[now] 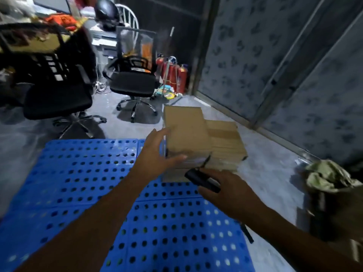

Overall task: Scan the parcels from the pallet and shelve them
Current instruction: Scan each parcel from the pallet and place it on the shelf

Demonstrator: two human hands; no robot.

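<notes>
Brown cardboard parcels stand at the far right corner of a blue perforated plastic pallet (82, 173). The tallest parcel (186, 132) is nearest me, and a lower stack of parcels (227, 142) lies to its right. My left hand (157, 154) reaches out with fingers spread, at the left side and near edge of the tall parcel. My right hand (227, 191) grips a small black handheld scanner (202, 179), held just in front of the parcels. The frame is blurred by motion.
Two black office chairs (135, 79) (57, 95) stand on the grey floor beyond the pallet. Red fire extinguishers (176, 75) lean in the corner. A patterned wall (275, 65) runs along the right. A crumpled greenish cloth (328, 177) lies at right.
</notes>
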